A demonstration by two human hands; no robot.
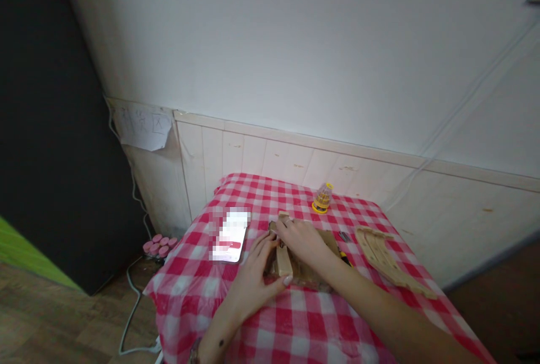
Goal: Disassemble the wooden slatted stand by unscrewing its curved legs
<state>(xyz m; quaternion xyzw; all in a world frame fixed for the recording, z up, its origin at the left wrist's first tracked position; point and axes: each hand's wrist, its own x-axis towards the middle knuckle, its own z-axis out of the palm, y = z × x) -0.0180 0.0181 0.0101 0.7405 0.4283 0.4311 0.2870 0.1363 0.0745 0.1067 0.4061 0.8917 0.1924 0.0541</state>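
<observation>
My left hand curls around a pale wooden piece; its fingers lie along the far left side and its thumb reaches past the near end. My right hand comes across from the right, its fingers bent together at the far end of the same piece, close to the left fingertips. What those right fingers pinch, if anything, is hidden. Under both hands lies a flat brown package with a shiny, plastic-like surface. A yellow and black tool handle shows partly beside my right forearm.
A lit phone lies left on the checked tablecloth. A yellow-based cone of bits stands at the back. Small metal pieces and curved wooden slats lie right. A white cable and pink round objects are left, below.
</observation>
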